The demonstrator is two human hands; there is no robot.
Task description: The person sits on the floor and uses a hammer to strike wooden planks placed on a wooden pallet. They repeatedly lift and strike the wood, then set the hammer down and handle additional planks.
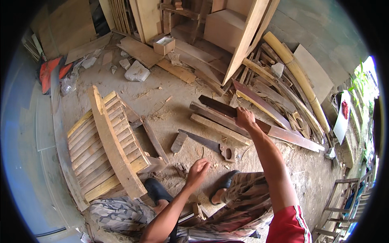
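A dark plank (217,106) extends beside a paler timber (219,128), the right hand (245,118) curling its fingers over it. Nearer, the left hand (198,173) hovers by the handsaw (202,141), fingers bent inward; whether they pinch anything, I cannot tell.

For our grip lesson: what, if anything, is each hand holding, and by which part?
The right hand grips a dark plank from above, partway along its length; the left hand holds nothing visible.
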